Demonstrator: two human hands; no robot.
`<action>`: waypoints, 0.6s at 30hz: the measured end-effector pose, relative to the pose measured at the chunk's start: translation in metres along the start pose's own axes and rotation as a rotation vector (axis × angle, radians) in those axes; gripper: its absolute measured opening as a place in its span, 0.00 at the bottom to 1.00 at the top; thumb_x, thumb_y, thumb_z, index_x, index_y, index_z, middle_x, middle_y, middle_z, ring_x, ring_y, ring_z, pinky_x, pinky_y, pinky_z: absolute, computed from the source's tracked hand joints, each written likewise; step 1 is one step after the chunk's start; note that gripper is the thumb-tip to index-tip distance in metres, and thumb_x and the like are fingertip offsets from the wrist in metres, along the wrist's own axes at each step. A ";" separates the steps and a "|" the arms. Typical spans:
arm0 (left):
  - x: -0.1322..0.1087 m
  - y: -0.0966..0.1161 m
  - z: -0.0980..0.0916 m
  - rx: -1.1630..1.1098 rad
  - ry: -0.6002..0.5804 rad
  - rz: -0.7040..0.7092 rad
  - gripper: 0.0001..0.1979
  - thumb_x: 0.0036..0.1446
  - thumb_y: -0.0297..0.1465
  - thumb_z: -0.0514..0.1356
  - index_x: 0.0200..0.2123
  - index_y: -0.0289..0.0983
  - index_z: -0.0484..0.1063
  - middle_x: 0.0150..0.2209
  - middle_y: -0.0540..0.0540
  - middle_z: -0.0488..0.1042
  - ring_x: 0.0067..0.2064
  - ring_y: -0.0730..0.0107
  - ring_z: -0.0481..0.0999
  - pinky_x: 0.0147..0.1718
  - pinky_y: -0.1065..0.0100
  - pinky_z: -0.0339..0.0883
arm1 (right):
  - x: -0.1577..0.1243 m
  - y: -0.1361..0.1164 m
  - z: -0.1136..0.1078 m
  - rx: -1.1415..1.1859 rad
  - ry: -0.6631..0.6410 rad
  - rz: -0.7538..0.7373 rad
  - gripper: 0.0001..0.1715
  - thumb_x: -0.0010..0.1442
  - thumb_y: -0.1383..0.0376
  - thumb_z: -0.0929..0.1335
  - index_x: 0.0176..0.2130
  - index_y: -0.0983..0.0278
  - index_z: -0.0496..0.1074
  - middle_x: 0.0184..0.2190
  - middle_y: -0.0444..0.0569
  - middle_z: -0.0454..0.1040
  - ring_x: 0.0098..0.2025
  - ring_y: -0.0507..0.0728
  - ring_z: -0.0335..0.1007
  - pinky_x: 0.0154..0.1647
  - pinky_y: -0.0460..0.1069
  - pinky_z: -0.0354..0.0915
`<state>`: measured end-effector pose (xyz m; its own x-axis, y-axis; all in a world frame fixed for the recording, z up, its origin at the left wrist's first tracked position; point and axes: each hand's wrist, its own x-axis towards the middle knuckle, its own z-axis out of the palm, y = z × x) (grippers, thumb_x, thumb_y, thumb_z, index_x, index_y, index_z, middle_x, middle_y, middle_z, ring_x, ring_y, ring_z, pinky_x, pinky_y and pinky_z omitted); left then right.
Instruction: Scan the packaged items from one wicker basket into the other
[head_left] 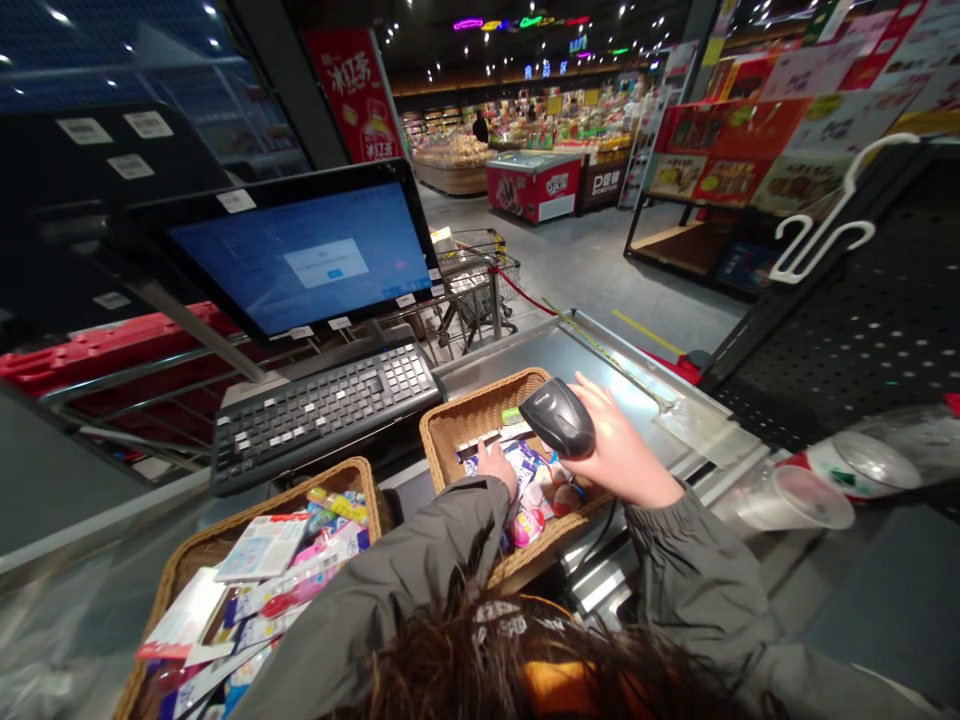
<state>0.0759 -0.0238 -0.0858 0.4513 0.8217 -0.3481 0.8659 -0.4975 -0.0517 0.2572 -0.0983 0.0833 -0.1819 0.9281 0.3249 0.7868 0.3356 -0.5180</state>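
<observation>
My right hand (611, 440) is wrapped round a black handheld barcode scanner (559, 415), held above the right wicker basket (442, 440). Inside that basket lie small packaged goods, among them a blue-and-white packet (525, 460) and a pink round item (527, 527). My left hand (497, 468) reaches into the basket, fingers drawn together by a narrow dark-and-white package (480, 443). What it grips, if anything, is too hidden to name. At lower left a second wicker basket (367, 490) holds cards and colourful packets, partly covered by my left sleeve.
A keyboard (330, 405) and a lit monitor (307, 250) stand behind the baskets on the left. Plastic cups (799, 497) sit at the right by a black perforated panel (885, 270). Beyond the metal counter (517, 350) is a shopping cart (480, 280).
</observation>
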 end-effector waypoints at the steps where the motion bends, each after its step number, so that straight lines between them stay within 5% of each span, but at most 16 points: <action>1: 0.000 -0.001 0.001 -0.002 -0.008 -0.003 0.17 0.57 0.25 0.53 0.45 0.41 0.78 0.57 0.40 0.72 0.68 0.49 0.53 0.66 0.44 0.30 | -0.001 -0.001 -0.001 -0.006 -0.001 -0.003 0.35 0.51 0.61 0.71 0.58 0.62 0.65 0.62 0.60 0.63 0.70 0.73 0.44 0.66 0.75 0.43; 9: -0.004 -0.007 -0.010 -0.004 0.000 0.019 0.16 0.50 0.27 0.59 0.42 0.40 0.78 0.54 0.37 0.74 0.66 0.47 0.55 0.64 0.40 0.35 | -0.015 -0.010 -0.006 -0.020 0.021 -0.001 0.37 0.52 0.60 0.70 0.60 0.62 0.64 0.61 0.60 0.64 0.70 0.74 0.45 0.65 0.76 0.44; 18: -0.014 -0.015 -0.054 -0.049 0.168 0.093 0.19 0.45 0.29 0.64 0.43 0.34 0.76 0.53 0.35 0.73 0.59 0.49 0.65 0.65 0.41 0.41 | -0.034 -0.013 -0.012 -0.028 0.067 0.023 0.38 0.52 0.58 0.71 0.60 0.60 0.63 0.62 0.59 0.64 0.70 0.74 0.45 0.65 0.76 0.42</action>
<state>0.0677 -0.0129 -0.0296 0.5561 0.8096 -0.1880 0.8263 -0.5628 0.0206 0.2603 -0.1356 0.0883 -0.1246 0.9222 0.3662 0.8067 0.3090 -0.5037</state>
